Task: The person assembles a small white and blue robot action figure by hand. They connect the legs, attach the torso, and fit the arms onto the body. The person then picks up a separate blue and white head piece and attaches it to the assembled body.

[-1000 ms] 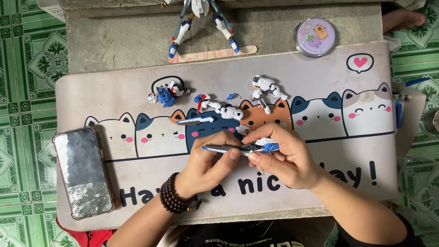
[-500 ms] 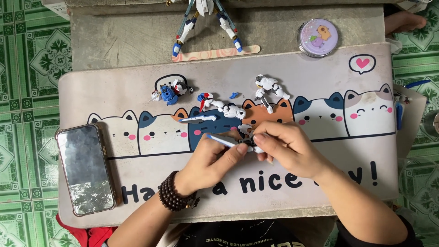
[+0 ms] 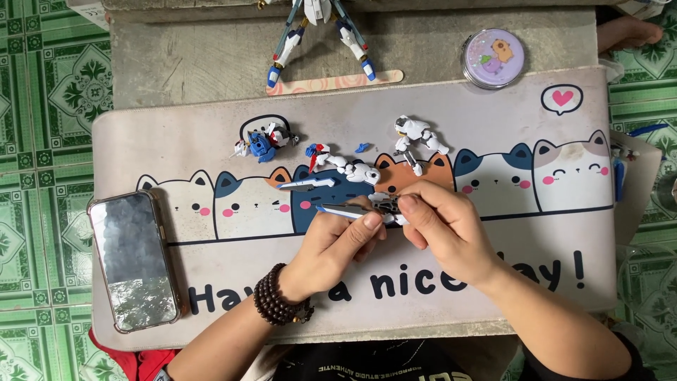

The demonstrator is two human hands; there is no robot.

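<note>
Down near the front edge of the desk mat [image 3: 493, 134], two hands meet over its middle; the left hand [image 3: 331, 247] wears a dark bead bracelet [image 3: 271, 303] on the wrist, and its thumb and fingers are pinched shut on a thin white and blue model part [image 3: 342, 210], a long flat piece that pokes out to the left; the right hand [image 3: 444, 226] is just beside it, touching it, with its fingers curled tight on a small grey and white toy joint piece [image 3: 384, 204] at the same spot; both pieces sit just above the mat, right under the row of cartoon cats. By the left edge of the mat lies a phone [image 3: 134, 259], flat, with its dark screen up. A bit farther back, near the hands, lies a white toy arm piece [image 3: 352, 169] next to a small white blade part [image 3: 307, 185]; left of them sits a small blue and white toy body piece [image 3: 262, 144]; to the right lies a white toy leg piece [image 3: 417, 137]. Past the far edge of the mat, on the grey tabletop [image 3: 176, 63], stand the blue and white legs of a robot model [image 3: 317, 35] on a flat pink stand [image 3: 335, 81]; near the far right corner sits a round purple tin [image 3: 492, 58].
</note>
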